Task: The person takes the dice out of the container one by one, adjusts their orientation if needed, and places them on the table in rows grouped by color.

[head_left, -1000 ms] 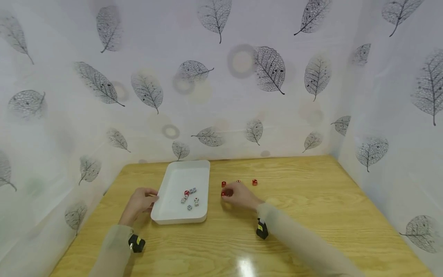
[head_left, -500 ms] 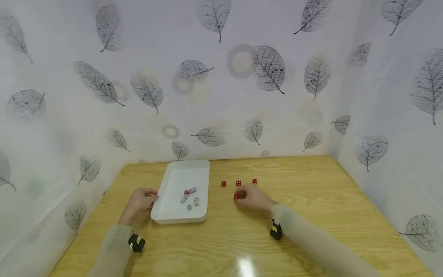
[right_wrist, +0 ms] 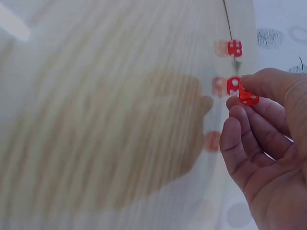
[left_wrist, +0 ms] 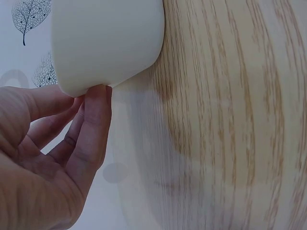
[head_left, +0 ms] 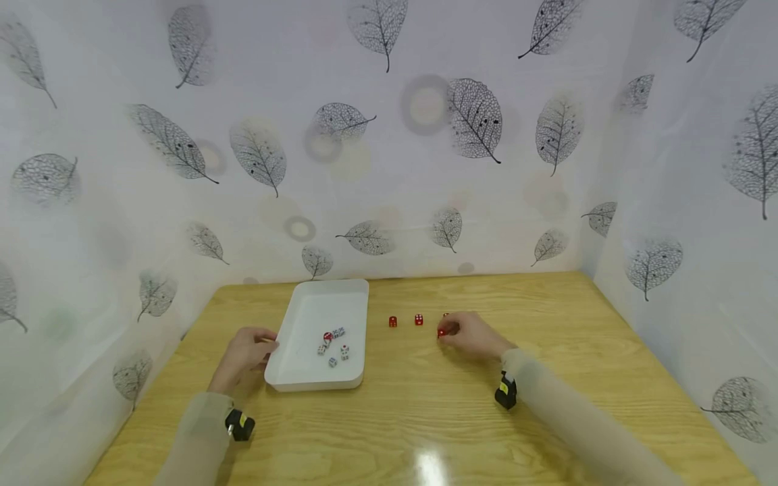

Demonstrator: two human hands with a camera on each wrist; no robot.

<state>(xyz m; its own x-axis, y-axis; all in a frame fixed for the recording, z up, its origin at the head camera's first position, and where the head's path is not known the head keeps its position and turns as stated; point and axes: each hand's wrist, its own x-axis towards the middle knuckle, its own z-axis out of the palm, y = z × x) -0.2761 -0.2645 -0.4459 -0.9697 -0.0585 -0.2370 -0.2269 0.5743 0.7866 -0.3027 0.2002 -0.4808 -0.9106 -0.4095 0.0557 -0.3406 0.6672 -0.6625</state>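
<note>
My left hand (head_left: 245,351) grips the left edge of a white tray (head_left: 322,307); in the left wrist view the thumb and fingertips (left_wrist: 98,96) meet at its rim. Several white dice (head_left: 344,352) and a small red-and-white piece (head_left: 328,337) lie inside it. My right hand (head_left: 474,335) pinches a red die (right_wrist: 249,98) between thumb and fingers, low over the table. Two red dice, a left one (head_left: 392,322) and a middle one (head_left: 419,319), stand in a row left of it. A third red die (head_left: 446,314) is mostly hidden behind the right hand.
The wood-grain table (head_left: 377,432) runs back to a pale curtain (head_left: 389,169) with leaf prints, which also closes off both sides. A black wrist camera (head_left: 506,390) sits at the right cuff, another camera (head_left: 240,425) at the left.
My right hand has moved right along the row with the red die, from near the left red die to the rightmost one, now partly covering it. My left hand and the tray stay put.
</note>
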